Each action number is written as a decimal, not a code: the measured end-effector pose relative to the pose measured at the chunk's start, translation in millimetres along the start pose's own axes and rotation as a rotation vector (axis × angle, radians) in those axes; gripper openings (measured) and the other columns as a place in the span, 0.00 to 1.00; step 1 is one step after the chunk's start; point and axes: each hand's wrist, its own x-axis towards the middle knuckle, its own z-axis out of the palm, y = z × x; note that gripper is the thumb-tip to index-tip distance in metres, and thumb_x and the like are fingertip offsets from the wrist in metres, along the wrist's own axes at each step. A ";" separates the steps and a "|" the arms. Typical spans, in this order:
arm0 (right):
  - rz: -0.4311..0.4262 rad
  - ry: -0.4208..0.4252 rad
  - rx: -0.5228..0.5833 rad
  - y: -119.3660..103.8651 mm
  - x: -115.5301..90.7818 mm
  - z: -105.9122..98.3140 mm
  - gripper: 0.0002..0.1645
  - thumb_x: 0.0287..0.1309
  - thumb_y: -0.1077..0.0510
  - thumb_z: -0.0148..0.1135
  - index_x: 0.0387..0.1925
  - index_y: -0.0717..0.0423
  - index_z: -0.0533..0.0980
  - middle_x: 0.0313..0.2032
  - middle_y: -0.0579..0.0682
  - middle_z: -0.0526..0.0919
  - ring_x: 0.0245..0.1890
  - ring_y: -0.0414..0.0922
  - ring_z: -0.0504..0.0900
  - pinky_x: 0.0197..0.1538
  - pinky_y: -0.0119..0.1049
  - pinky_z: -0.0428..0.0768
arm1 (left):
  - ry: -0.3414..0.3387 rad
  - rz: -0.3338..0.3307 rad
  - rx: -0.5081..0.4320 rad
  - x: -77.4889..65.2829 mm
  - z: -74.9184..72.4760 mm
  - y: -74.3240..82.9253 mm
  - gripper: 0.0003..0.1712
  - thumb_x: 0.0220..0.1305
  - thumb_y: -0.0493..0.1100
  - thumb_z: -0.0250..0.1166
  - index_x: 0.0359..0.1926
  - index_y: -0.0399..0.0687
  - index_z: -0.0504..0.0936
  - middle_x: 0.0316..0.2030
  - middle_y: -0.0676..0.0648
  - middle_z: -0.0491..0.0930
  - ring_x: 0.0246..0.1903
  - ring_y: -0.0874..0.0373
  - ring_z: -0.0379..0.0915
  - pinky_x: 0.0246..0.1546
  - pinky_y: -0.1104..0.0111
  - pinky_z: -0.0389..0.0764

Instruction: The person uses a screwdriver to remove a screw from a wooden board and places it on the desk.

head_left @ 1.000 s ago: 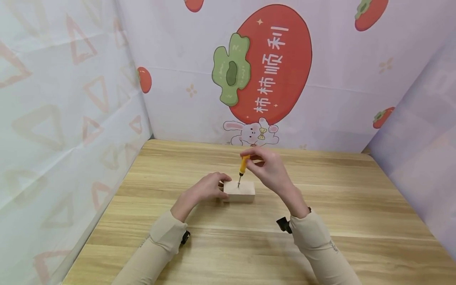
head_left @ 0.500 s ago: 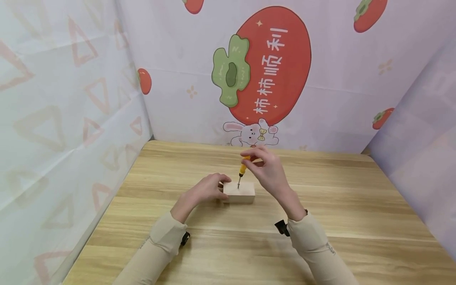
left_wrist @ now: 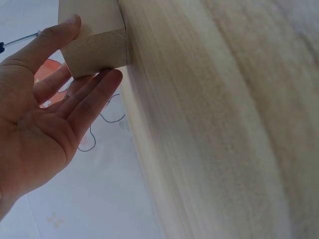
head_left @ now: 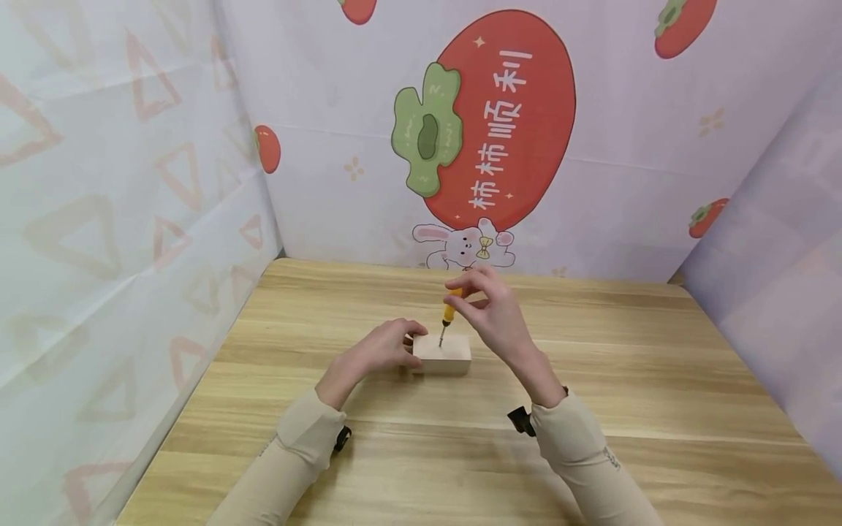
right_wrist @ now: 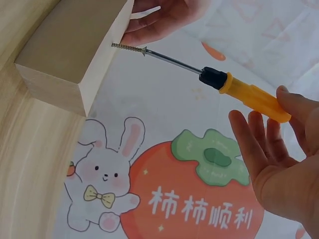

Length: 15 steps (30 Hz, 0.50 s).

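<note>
Right wrist view, and we're in close: a threaded screw [right_wrist: 128, 48] stands out of the top face of the wooden block [right_wrist: 70, 35], with much of its thread showing. Tip to screw head, the yellow-handled screwdriver [right_wrist: 254, 99] meets it, black collar, shiny shaft and all.

Over to the head view: the wooden block sits on the worktop [head_left: 625, 380], nearer the far edge than the person, a touch left of the middle. It's framed by both hands! The left hand [head_left: 378, 347] grips its left end, thumb on the near side, fingers round the far side. Above and to the right, well clear of the wood, the right hand [head_left: 492, 310] pinches the screwdriver's handle, thumb against it; the tool leans slightly right at the top.

Further out, beige sleeves [head_left: 582, 438] reach in from the near side. Beyond the worktop's far edge hangs a pale printed backdrop [head_left: 329, 95], showing a big red persimmon [head_left: 549, 124] above a white rabbit [head_left: 460, 248].
</note>
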 end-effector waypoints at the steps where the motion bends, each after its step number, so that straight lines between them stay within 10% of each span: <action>1: -0.001 0.007 -0.013 0.0 0.2 -0.1 0.11 0.55 0.62 0.72 0.42 0.56 0.84 0.40 0.55 0.77 0.37 0.45 0.83 0.38 0.35 0.87 | 0.001 0.004 0.003 0.2 -0.1 0.1 0.34 0.51 0.43 0.77 0.60 0.41 0.78 0.56 0.44 0.81 0.52 0.52 0.80 0.57 0.60 0.80; 15: -0.008 -0.056 -0.019 -0.6 0.7 1.6 0.13 0.58 0.64 0.69 0.45 0.58 0.78 0.46 0.53 0.81 0.44 0.48 0.84 0.39 0.40 0.88 | -0.004 0.010 -0.013 0.5 -0.3 1.3 0.33 0.52 0.42 0.77 0.59 0.40 0.79 0.55 0.44 0.81 0.52 0.52 0.80 0.56 0.60 0.80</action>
